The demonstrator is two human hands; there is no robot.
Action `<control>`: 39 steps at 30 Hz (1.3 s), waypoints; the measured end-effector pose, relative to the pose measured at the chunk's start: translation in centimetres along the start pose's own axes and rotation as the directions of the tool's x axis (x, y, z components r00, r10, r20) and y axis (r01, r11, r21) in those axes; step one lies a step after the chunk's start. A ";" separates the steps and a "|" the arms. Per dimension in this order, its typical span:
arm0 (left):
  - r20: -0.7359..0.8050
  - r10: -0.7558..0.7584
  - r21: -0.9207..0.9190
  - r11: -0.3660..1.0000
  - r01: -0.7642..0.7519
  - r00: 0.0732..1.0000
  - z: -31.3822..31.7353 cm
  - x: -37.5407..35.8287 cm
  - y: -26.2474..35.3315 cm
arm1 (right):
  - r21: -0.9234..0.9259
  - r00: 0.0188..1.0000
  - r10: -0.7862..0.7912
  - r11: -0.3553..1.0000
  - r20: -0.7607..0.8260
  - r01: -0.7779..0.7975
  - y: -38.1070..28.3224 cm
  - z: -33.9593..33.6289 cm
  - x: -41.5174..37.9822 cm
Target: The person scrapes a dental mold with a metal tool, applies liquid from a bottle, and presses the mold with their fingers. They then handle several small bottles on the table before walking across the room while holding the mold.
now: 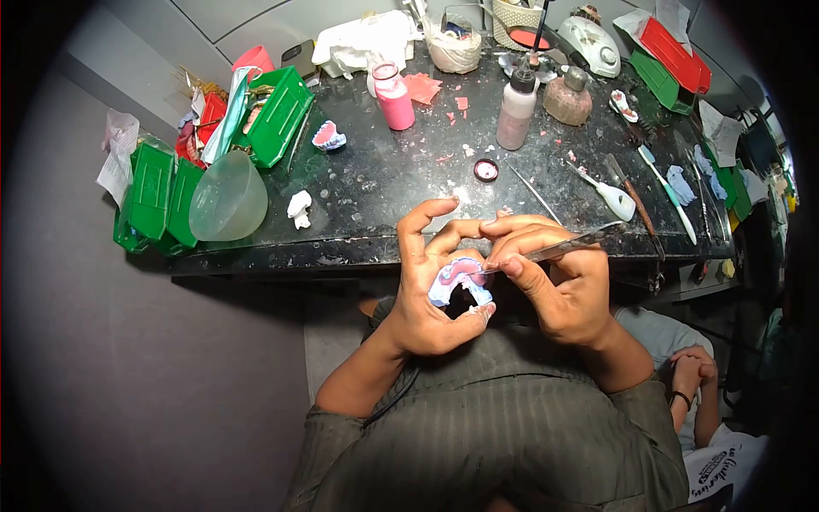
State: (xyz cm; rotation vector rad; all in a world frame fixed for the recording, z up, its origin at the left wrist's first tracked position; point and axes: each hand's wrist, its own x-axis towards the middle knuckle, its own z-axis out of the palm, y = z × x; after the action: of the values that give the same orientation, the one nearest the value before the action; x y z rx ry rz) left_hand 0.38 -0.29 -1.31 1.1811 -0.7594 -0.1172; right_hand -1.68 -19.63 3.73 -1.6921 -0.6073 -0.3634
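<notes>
My left hand [420, 311] grips a small horseshoe-shaped dental cast [443, 281], bluish white with a pink layer, between thumb and fingers. Its index finger is raised and curved above the cast. In my right hand [573, 294] a slim metal dental spatula [565, 246] is pinched like a pen, its lower tip at the pink part of the cast. Whether the tip touches or stays just above is too small to tell. Both hands are close together in front of the bench's front edge, over my lap.
On the black bench [375, 192] stand a pink bottle [395, 102], a dropper bottle [517, 115] and a glass jar [567, 100]. Another dental model [328, 136] lies left, near green bins [277, 115] and a rubber bowl [229, 198]. A toothbrush [670, 196] lies right. Another person's hands [693, 367] rest at lower right.
</notes>
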 end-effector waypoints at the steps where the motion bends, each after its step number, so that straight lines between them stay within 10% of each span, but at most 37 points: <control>1: 0.000 -0.001 -0.001 1.000 0.001 1.000 0.1 0.0 0.1 | 0.000 1.000 0.002 1.000 0.000 -0.002 0.0 -0.1 0.0; 19: -0.043 0.060 0.077 0.995 -0.056 0.997 0.4 0.2 0.1 | -0.237 0.989 -0.142 0.960 0.036 0.147 -0.4 0.5 0.1; 39: -0.095 0.081 0.062 0.995 -0.075 0.992 0.3 0.3 -0.1 | 0.065 0.999 0.037 0.997 -0.015 -0.036 -0.2 -0.3 0.0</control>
State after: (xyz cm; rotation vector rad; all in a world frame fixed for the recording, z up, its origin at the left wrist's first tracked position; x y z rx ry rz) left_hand 0.42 -0.73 -1.22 1.2019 -0.7261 0.0270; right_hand -1.74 -19.94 3.96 -1.6345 -0.5702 -0.3279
